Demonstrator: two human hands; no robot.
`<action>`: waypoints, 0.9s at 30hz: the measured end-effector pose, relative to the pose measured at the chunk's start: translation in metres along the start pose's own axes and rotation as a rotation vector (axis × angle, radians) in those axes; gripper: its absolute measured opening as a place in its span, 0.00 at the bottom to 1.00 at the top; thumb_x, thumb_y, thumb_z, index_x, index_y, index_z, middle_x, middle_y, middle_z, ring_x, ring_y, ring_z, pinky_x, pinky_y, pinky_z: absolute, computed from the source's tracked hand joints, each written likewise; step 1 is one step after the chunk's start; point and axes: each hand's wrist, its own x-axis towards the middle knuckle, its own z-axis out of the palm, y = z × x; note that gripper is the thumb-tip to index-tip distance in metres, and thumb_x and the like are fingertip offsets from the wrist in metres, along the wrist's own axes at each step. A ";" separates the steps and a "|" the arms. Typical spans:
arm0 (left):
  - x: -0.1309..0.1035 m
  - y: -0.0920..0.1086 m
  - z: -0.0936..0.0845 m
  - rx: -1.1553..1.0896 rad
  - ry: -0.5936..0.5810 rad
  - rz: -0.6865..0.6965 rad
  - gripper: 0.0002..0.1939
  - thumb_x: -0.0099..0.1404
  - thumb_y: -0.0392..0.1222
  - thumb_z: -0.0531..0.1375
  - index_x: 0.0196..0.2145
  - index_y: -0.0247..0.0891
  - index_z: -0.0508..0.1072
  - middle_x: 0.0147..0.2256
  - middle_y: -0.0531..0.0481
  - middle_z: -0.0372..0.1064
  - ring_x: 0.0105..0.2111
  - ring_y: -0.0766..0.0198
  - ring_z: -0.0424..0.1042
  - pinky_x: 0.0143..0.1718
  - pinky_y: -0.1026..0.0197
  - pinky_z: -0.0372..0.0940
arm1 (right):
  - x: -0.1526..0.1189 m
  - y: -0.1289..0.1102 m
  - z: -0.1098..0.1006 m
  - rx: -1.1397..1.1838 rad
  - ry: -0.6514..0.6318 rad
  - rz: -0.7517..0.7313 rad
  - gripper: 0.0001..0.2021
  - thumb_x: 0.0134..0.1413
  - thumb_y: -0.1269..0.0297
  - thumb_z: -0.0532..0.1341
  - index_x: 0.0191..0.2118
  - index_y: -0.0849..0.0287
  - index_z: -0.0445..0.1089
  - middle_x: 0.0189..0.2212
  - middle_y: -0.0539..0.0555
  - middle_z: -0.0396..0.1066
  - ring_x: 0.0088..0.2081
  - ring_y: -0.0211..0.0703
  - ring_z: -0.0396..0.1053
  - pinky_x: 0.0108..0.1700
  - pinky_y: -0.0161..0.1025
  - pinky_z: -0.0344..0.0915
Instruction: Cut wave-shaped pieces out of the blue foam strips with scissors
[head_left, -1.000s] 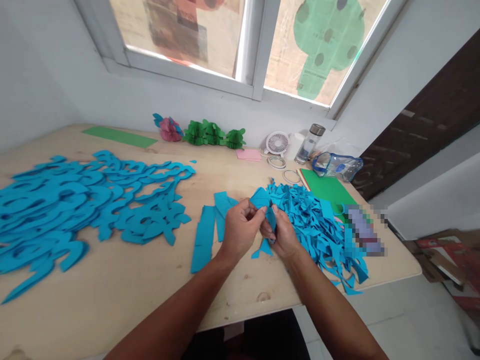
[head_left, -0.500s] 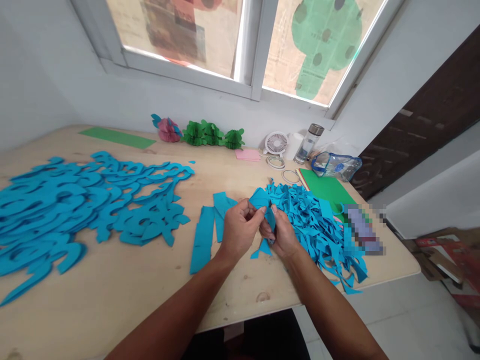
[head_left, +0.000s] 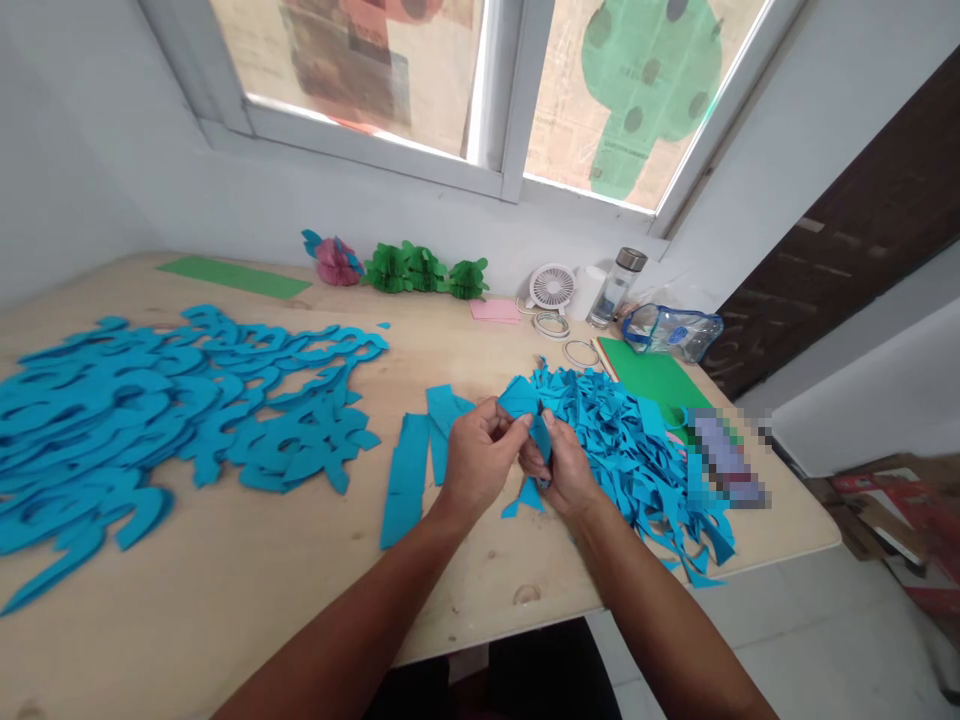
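Over the middle of the table, my left hand (head_left: 487, 450) pinches a folded piece of blue paper (head_left: 519, 397) between thumb and fingers. Close beside it, my right hand (head_left: 564, 465) is closed, its thumb at the paper's hanging edge. A small greyish bit shows under the right fingers, but most of what that hand grips is hidden. Just left of my hands lie blue paper strips (head_left: 405, 480). Blue offcuts (head_left: 622, 440) are heaped to the right, and a small scrap (head_left: 523, 497) lies below the hands.
Curved blue paper cut-outs (head_left: 150, 400) spread over the table's left side. Along the wall stand green paper shapes (head_left: 424, 268), a small fan (head_left: 553, 288) and a bottle (head_left: 619, 288). Tape rolls (head_left: 551, 325), a clear pouch (head_left: 675, 333) and green sheets (head_left: 652, 380) lie at right.
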 end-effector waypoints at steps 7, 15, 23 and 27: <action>0.000 0.006 0.000 -0.049 0.002 -0.025 0.11 0.55 0.41 0.63 0.19 0.39 0.66 0.15 0.55 0.69 0.15 0.67 0.67 0.19 0.66 0.61 | 0.000 -0.001 0.002 0.027 0.023 0.004 0.28 0.51 0.41 0.61 0.16 0.59 0.58 0.09 0.43 0.51 0.12 0.28 0.43 0.16 0.32 0.37; 0.000 0.007 0.000 -0.080 -0.026 -0.040 0.12 0.54 0.41 0.63 0.19 0.39 0.64 0.13 0.56 0.66 0.15 0.67 0.66 0.20 0.66 0.62 | -0.002 -0.008 0.006 -0.029 0.018 0.021 0.29 0.47 0.36 0.61 0.16 0.58 0.56 0.08 0.42 0.50 0.11 0.27 0.42 0.16 0.32 0.36; 0.004 0.004 -0.003 0.014 0.035 0.015 0.12 0.52 0.39 0.62 0.16 0.38 0.64 0.15 0.56 0.65 0.16 0.70 0.63 0.20 0.67 0.59 | -0.001 -0.008 0.007 -0.007 0.044 0.049 0.28 0.45 0.37 0.63 0.17 0.58 0.58 0.08 0.42 0.52 0.11 0.26 0.43 0.15 0.32 0.36; 0.004 0.004 -0.004 0.015 0.022 0.016 0.11 0.52 0.39 0.62 0.16 0.38 0.65 0.14 0.57 0.64 0.16 0.70 0.62 0.19 0.67 0.56 | -0.001 -0.008 0.007 0.006 0.066 0.086 0.27 0.44 0.38 0.64 0.19 0.60 0.63 0.09 0.42 0.53 0.10 0.26 0.43 0.15 0.31 0.36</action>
